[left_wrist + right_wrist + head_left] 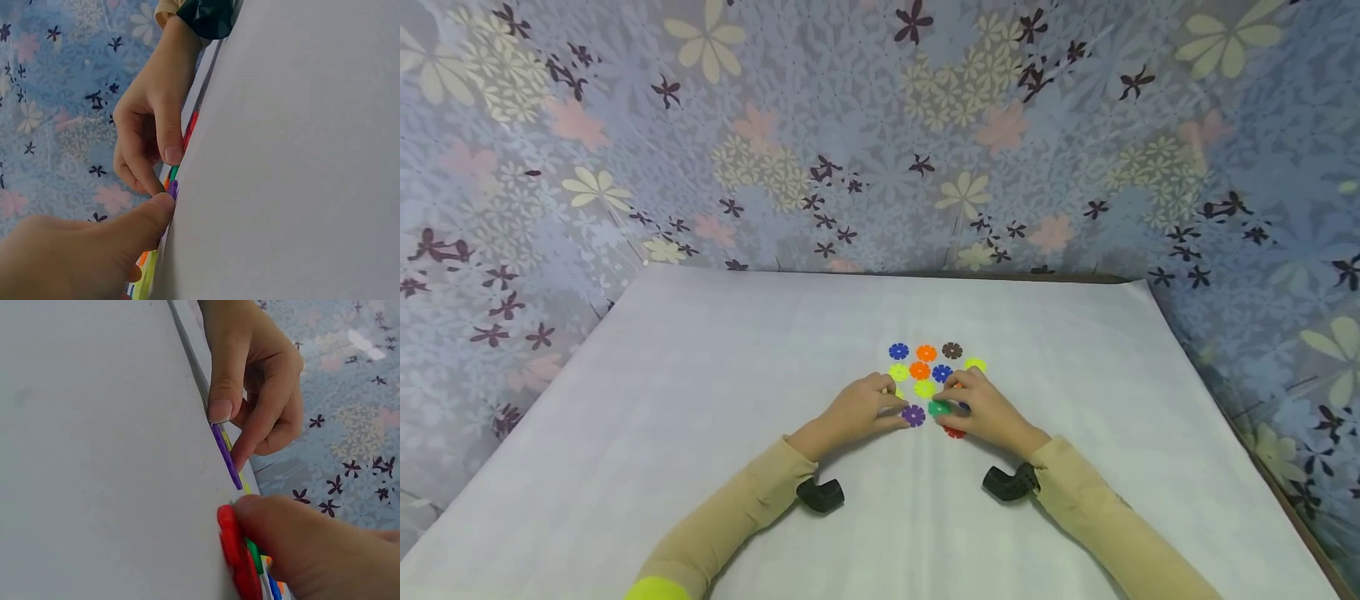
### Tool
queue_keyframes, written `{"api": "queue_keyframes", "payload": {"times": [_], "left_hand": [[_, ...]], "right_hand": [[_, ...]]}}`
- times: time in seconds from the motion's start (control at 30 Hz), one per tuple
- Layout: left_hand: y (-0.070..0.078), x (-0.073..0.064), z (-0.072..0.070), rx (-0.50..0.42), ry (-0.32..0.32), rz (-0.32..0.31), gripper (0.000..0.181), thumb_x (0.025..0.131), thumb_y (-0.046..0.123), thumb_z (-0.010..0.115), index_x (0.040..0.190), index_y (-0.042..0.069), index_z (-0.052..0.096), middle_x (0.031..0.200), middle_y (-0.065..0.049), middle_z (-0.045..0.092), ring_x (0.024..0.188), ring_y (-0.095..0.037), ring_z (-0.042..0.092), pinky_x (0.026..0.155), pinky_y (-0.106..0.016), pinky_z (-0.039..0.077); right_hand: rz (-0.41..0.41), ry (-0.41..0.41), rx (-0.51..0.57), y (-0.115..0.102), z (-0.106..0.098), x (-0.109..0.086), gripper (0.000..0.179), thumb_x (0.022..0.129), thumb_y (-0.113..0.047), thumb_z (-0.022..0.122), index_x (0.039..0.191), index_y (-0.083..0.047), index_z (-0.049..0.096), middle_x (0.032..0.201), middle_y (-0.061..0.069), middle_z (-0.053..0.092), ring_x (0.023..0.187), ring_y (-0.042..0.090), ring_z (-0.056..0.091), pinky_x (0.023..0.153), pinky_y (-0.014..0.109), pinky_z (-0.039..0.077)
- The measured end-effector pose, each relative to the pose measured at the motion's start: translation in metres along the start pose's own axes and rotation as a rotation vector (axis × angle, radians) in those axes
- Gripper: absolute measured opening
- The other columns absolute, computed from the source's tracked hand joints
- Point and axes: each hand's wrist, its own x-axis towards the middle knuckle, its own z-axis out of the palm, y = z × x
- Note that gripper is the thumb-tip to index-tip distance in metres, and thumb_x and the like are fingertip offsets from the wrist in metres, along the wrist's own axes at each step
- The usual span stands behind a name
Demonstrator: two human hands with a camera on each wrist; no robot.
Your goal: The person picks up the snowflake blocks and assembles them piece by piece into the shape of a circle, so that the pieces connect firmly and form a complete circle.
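My left hand (856, 408) pinches a purple notched disc (913, 415) by its edge with thumb and index finger. In the right wrist view the purple disc (226, 456) appears edge-on at those fingertips. My right hand (992, 414) holds a green notched disc (937, 408) between thumb and index finger, right beside the purple one. A red disc (954, 432) lies just under the right thumb; in the right wrist view this red disc (237, 553) looms in front. The right fingers partly cover more discs.
Beyond the hands, several discs lie loosely grouped: blue (898, 351), orange (927, 353), brown (952, 350) and yellow (924, 388). A white sheet (737, 333) covers the table. Flower-patterned fabric (850, 125) hangs behind it. Black wrist mounts (822, 496) hang near both cuffs.
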Motion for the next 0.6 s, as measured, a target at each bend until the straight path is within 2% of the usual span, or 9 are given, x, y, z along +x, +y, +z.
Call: {"api": "queue_keyframes", "payload": {"times": [0.13, 0.3, 0.4, 0.5, 0.6], "left_hand": [[0.002, 0.001, 0.000, 0.007, 0.055, 0.062, 0.033, 0.080, 0.037, 0.065, 0.100, 0.011, 0.068, 0.088, -0.001, 0.056, 0.076, -0.011, 0.049, 0.067, -0.021, 0.040], [0.005, 0.008, -0.002, 0.084, 0.022, 0.172, 0.025, 0.087, 0.029, 0.058, 0.105, 0.013, 0.067, 0.097, -0.002, 0.058, 0.085, -0.014, 0.051, 0.075, -0.024, 0.041], [0.006, 0.011, -0.002, 0.095, 0.003, 0.171, 0.022, 0.090, 0.024, 0.054, 0.105, 0.012, 0.066, 0.099, 0.000, 0.059, 0.089, -0.013, 0.052, 0.079, -0.025, 0.040], [0.008, 0.012, -0.003, 0.104, 0.004, 0.163, 0.020, 0.090, 0.021, 0.054, 0.103, 0.011, 0.065, 0.097, 0.001, 0.061, 0.090, -0.013, 0.054, 0.081, -0.026, 0.040], [0.008, 0.011, -0.004, 0.128, 0.040, 0.155, 0.017, 0.090, 0.018, 0.055, 0.099, 0.009, 0.065, 0.094, 0.001, 0.063, 0.089, -0.014, 0.056, 0.081, -0.029, 0.041]], "right_hand": [[-0.024, 0.001, 0.027, 0.001, 0.002, -0.004, 0.026, 0.077, -0.021, 0.070, 0.099, -0.007, 0.068, 0.094, 0.000, 0.054, 0.089, 0.016, 0.042, 0.075, 0.032, 0.040], [-0.047, 0.057, 0.041, 0.002, 0.000, -0.002, 0.015, 0.084, -0.011, 0.061, 0.096, -0.005, 0.068, 0.091, 0.002, 0.058, 0.087, 0.017, 0.047, 0.077, 0.034, 0.041], [-0.014, 0.102, 0.072, 0.000, -0.001, -0.002, 0.010, 0.086, -0.007, 0.059, 0.092, -0.005, 0.066, 0.088, 0.002, 0.060, 0.084, 0.018, 0.053, 0.077, 0.035, 0.043], [0.040, 0.165, 0.161, -0.001, -0.001, -0.002, 0.007, 0.086, -0.005, 0.058, 0.088, -0.005, 0.065, 0.082, 0.001, 0.061, 0.075, 0.015, 0.055, 0.071, 0.034, 0.046], [0.100, 0.239, 0.254, -0.002, 0.000, -0.002, 0.008, 0.087, -0.004, 0.056, 0.085, -0.005, 0.063, 0.074, -0.002, 0.058, 0.065, 0.011, 0.051, 0.062, 0.029, 0.045]]}}
